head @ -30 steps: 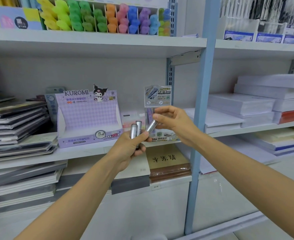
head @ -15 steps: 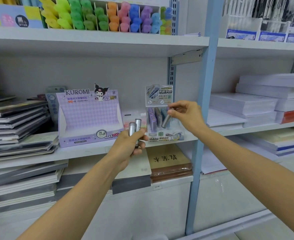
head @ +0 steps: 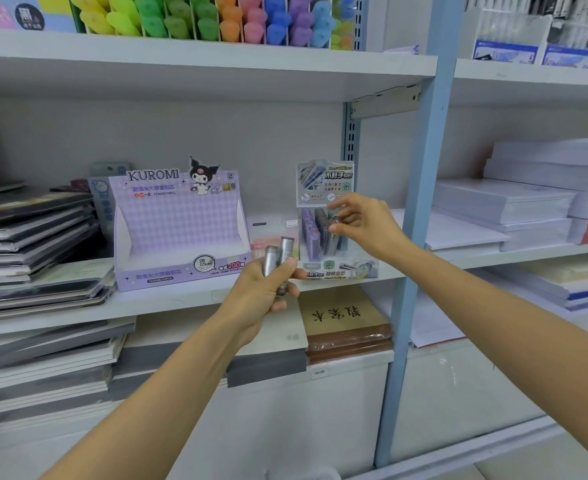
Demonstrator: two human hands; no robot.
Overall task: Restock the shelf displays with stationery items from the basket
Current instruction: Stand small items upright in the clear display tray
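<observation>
Right hand (head: 365, 226) pinches a tube (head: 336, 220) at the display (head: 341, 270) (lower it upright, gently); left hand (head: 261, 294) grips two tubes (head: 278, 254).

Stationery shop: white metal retail shelving (head: 195, 64) stocked with a purple Kuromi lead-refill display box (head: 178, 226), rows of coloured highlighters (head: 216, 19), stacked notebooks (head: 32, 244) and paper reams (head: 514, 206).

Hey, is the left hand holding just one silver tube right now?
No, the left hand grips two silver tubes side by side, their tops sticking up above the fingers.
</observation>
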